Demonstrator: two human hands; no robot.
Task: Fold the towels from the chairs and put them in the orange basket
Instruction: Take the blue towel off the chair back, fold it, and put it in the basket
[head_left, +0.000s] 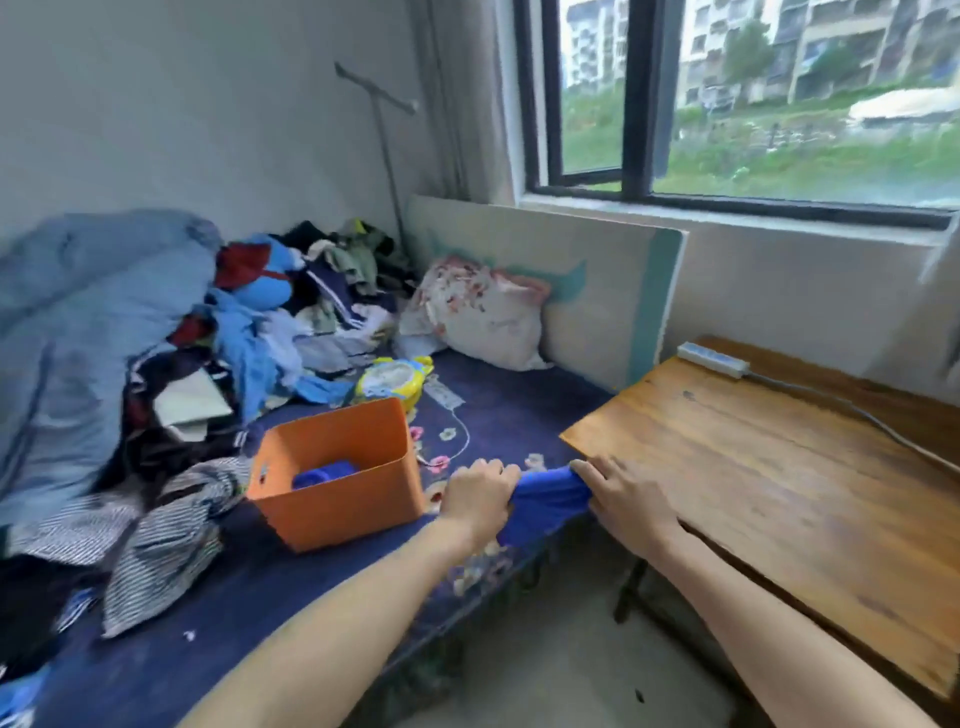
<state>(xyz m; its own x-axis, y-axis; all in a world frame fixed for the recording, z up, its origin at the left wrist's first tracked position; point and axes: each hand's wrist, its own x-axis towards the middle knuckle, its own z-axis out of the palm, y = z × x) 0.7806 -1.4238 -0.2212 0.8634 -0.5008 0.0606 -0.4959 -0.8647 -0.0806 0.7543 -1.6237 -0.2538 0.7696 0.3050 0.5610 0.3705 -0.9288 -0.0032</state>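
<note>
- The blue towel (548, 501) is in the lower middle of the frame. It is bunched and stretched between both hands over the near edge of the bed (291, 582).
- The left hand (480, 496) has its fingers curled over the towel's left end, gripping it firmly. The right hand (621, 499) pinches the right end, with its fingers lying flatter. Holding both ends probably keeps the cloth taut so an edge can be lined up for a fold.
- The orange basket (353, 512) stands on the bed just left of the left hand, open side up. It is probably set there so a folded towel needs only a short reach.
- A blue folded piece (324, 474) already lies inside the basket, so the task looks partly done.
- The wooden table (779, 457) at right touches the bed's edge, and the right forearm crosses its corner.
- A clothes pile (311, 306) fills the upper left, well apart from the hands.
- No chairs are in view.
</note>
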